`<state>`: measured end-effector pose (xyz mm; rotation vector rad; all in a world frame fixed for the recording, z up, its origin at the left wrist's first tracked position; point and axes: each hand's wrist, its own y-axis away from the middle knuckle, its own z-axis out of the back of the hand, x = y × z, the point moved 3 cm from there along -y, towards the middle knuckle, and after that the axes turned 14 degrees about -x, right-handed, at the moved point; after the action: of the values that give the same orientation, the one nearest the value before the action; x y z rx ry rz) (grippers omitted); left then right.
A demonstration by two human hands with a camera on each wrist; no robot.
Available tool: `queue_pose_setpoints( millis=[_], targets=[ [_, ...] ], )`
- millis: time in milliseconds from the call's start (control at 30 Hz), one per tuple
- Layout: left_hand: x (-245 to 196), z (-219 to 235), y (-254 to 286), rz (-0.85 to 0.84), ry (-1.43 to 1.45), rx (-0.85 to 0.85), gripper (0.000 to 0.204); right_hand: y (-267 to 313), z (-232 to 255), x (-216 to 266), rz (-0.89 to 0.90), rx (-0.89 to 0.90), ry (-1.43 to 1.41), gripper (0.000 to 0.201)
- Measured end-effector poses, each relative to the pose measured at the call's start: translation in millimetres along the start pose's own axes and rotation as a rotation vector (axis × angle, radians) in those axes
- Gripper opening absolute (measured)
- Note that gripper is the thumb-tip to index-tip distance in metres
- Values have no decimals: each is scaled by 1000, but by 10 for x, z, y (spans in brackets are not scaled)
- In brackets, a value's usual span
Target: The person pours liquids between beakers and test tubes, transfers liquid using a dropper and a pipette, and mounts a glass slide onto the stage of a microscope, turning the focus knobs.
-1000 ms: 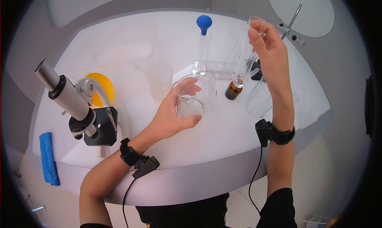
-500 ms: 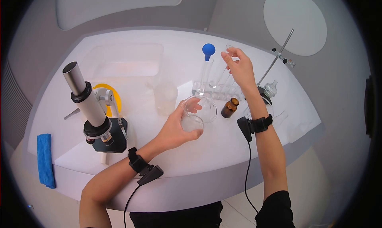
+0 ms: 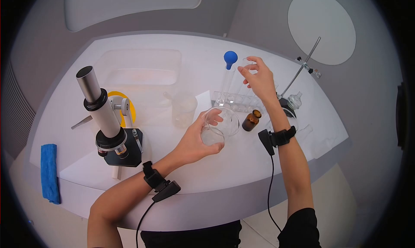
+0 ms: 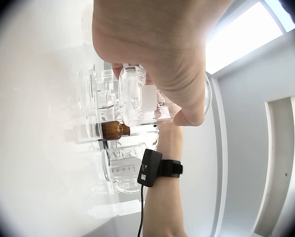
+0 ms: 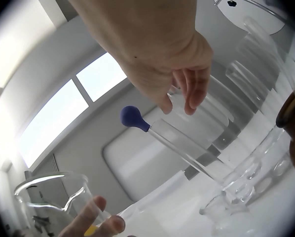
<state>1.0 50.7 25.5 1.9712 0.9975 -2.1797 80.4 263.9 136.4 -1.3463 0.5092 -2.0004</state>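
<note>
In the head view my left hand (image 3: 196,137) curls round a clear glass beaker (image 3: 231,124), holding it up with the mouth towards the right. Its thick glass wall (image 4: 132,96) shows inside the fingers in the left wrist view. My right hand (image 3: 260,79) is raised at the upper end of a test tube (image 3: 247,60), thumb and fingers parted around the rim. The test tube rack (image 3: 244,101) stands below that hand. Beside it a blue-bulbed dropper (image 5: 133,117) sticks out of a tall glass tube (image 3: 227,83). An open brown bottle (image 3: 251,120) stands close to the beaker.
A microscope (image 3: 103,118) stands at left, before a yellow disc (image 3: 131,107). Behind are a translucent tub (image 3: 166,57) and jug (image 3: 184,107). A metal stand (image 3: 306,68) and clear glassware (image 3: 295,101) are at right. A blue cloth (image 3: 49,174) hangs over the left edge.
My right hand has brought the test tube left from above the brown bottle to the rack, and its fingers have spread. The left hand keeps the beaker. The head view has shifted.
</note>
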Motion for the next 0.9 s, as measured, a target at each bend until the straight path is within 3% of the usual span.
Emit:
queue_pose_setpoints(
  millis=[267,400,567,600,667,700,767,833,900],
  targets=[
    [-3,0,7,-2,-6,3,80,-26,-68,-54,303,100,385,43],
    [-6,1,3,0,-13,8,81,-25,-102,-71,297,93,443,43],
    [-7,-6,3,3,-2,3,80,100,90,115,471,-102,470,43],
    [0,1,-2,-2,-4,2,79,155,157,208,470,-94,468,43],
    [-21,1,-2,12,-11,5,79,304,322,356,243,-67,236,48],
    [-25,1,-3,21,-16,12,79,401,379,362,245,-63,230,48],
    [-9,6,-7,16,-18,8,79,634,440,265,-1,250,-223,65],
    [2,3,-6,16,-14,11,79,872,417,141,11,554,-404,85],
    [-4,-2,-5,5,-14,17,79,1082,380,140,20,655,-385,93]
  ],
)
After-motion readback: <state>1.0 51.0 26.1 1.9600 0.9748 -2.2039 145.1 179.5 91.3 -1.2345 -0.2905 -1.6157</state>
